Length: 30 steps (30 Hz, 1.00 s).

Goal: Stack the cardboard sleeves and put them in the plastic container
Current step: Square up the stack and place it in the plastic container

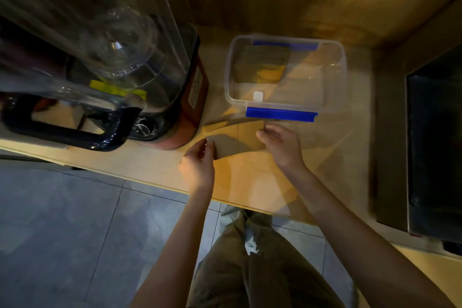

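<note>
On a wooden bench point(150, 170) above grey floor tiles point(62, 207), both hands, left point(197, 167) and right point(281, 144), pinch opposite ends of flat sleeves point(237, 139) just before the box point(285, 75).

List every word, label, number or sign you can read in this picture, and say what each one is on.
No text here is legible.
Label on the red side of the blender base: printed lines, too blurred to read.
Yellow sticker on the blender jar: no readable characters.
Dial on the blender front: tick marks only, too small to read.
Plastic container: blue clips and a white tab, no visible writing.
</note>
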Available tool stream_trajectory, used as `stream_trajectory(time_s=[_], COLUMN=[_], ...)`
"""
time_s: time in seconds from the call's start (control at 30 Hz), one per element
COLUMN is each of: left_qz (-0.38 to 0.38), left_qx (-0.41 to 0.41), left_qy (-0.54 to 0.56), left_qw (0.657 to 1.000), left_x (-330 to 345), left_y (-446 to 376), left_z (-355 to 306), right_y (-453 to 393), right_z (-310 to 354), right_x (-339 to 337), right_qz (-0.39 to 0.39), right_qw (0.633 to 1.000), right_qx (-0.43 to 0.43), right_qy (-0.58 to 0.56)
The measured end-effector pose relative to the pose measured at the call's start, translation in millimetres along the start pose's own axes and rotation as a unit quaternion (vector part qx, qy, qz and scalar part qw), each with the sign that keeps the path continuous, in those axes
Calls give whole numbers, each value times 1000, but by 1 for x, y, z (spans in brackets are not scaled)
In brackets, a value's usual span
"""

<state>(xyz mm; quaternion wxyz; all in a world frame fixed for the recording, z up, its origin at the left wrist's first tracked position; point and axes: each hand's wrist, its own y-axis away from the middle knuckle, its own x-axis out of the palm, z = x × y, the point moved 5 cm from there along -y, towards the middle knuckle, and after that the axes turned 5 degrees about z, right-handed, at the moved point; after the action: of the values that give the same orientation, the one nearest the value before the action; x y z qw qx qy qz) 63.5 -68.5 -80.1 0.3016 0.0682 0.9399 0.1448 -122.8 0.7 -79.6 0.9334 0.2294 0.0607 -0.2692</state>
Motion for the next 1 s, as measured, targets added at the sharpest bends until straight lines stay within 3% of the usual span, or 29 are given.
stream_trajectory(time_s=[0.3,0.47,0.67,0.83,1.0], left_qz=[-33,-34,26,97,114], left_qx=[-23,-30,-48,-54,-94], left_qy=[-32,-62,-20,-6,12], left_qw=[999,997,998,994,989], left_x=[11,10,12,19,18], left_y=[-16,-16,-19,-19,-27], left_z=[1,-1,5,8,13], right_y=[-17,-20,-27,-26,-25], right_z=[9,3,-7,-8,0], right_x=[19,23,30,38,40], right_qz=[-76,-48,9,57,49], right_qw=[991,992,990,994,990], right_qx=[-13,13,32,75,121], right_qy=[108,113,136,62,-49])
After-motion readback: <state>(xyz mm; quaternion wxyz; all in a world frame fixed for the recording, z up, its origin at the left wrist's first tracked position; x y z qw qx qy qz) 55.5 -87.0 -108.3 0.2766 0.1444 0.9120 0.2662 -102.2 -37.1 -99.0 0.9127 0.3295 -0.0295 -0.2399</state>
